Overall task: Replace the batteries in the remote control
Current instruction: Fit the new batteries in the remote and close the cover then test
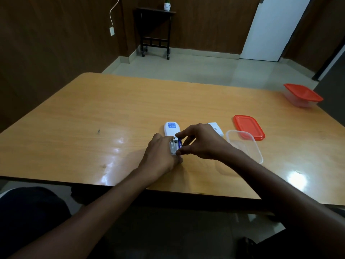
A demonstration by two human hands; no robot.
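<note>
The remote control [172,134] is laid face down near the middle of the wooden table [93,113], its long axis running near to far, with the open battery bay at its near end. A blue battery [180,143] is seen along the right side of that bay, parallel to the remote's length, pinched end to end between thumb and forefinger of the right hand [199,142]. The remote's near end is clasped and steadied by the left hand [160,154]. The left slot appears empty. Just right, a clear container [244,146] and an orange lid [249,127] are set.
</note>
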